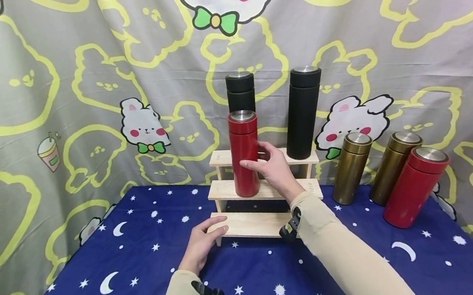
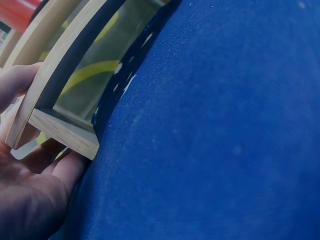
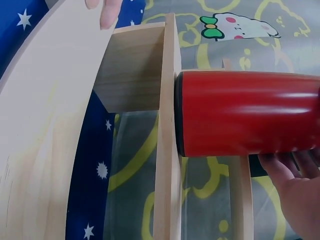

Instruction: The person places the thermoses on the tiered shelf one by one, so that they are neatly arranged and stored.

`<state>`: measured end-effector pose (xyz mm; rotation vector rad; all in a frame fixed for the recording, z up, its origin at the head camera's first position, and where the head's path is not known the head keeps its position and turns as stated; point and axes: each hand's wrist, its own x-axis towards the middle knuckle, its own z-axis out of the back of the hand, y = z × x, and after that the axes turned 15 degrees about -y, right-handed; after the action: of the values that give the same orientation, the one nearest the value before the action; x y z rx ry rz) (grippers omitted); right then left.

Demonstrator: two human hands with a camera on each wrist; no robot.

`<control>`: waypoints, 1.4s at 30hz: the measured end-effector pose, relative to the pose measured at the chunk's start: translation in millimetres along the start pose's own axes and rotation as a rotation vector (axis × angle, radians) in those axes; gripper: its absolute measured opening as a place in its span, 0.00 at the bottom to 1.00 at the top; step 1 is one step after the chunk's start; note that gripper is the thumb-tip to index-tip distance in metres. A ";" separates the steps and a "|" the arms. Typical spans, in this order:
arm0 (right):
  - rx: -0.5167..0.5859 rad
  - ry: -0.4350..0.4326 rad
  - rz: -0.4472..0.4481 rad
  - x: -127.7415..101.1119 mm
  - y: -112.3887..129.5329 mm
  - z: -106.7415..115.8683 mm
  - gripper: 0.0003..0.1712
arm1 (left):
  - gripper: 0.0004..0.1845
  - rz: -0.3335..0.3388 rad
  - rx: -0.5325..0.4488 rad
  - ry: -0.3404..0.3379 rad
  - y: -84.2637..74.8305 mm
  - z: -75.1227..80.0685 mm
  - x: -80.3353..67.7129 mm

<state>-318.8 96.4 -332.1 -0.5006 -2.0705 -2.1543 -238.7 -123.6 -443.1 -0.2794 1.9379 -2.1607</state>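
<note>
A red flask [image 1: 245, 154] with a steel lid stands upright on the middle step of a three-step wooden rack [image 1: 252, 223]. My right hand [image 1: 265, 161] grips its lower body, thumb in front and fingers behind. In the right wrist view the red flask [image 3: 245, 112] rests on the step's board [image 3: 167, 150], with my right hand's fingers [image 3: 290, 175] under it. My left hand [image 1: 203, 244] holds the left end of the bottom step. The left wrist view shows the rack's corner [image 2: 62, 131] pinched between thumb and fingers of my left hand [image 2: 30, 200].
Two black flasks [image 1: 240, 92] [image 1: 303, 112] stand on the top step. To the right, two gold flasks [image 1: 351, 167] [image 1: 394, 168] and another red flask [image 1: 415, 187] lean against the cartoon curtain. A blue star-print cloth [image 1: 144, 251] covers the table.
</note>
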 end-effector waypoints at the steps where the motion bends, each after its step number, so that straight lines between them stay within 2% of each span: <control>1: 0.002 0.005 -0.002 0.1 0.0 -0.5 0.40 | 0.18 0.001 0.000 -0.001 -0.1 0.1 0.0; 8: 0.029 0.040 -0.033 -2.9 6.3 -0.3 0.41 | 0.18 -0.005 -0.010 0.004 0.1 -0.4 -0.7; 15: 0.026 0.036 0.012 -18.6 30.8 7.6 0.38 | 0.18 -0.011 0.002 -0.003 -2.0 0.1 -1.9; 20: 0.052 0.019 0.023 -11.3 9.3 16.6 0.39 | 0.18 -0.012 0.007 -0.005 -3.2 0.4 -2.4; 26: 0.001 -0.008 0.033 -12.3 -9.1 30.3 0.39 | 0.18 -0.007 0.011 -0.008 -4.0 0.3 -2.8; 31: -0.040 -0.039 0.077 -16.1 -14.1 41.9 0.35 | 0.18 -0.010 0.018 -0.011 -2.9 -0.2 -2.2; 35: -0.068 -0.032 0.085 -18.6 -13.5 48.9 0.35 | 0.18 -0.006 0.014 -0.006 -1.6 -0.6 -1.3; 42: -0.053 -0.018 0.088 -26.0 -10.4 65.5 0.35 | 0.18 -0.002 0.004 -0.005 -1.7 -0.3 -1.5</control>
<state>-287.2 158.0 -349.1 -0.6079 -1.9659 -2.1673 -237.4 -122.7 -441.4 -0.2855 1.9317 -2.1625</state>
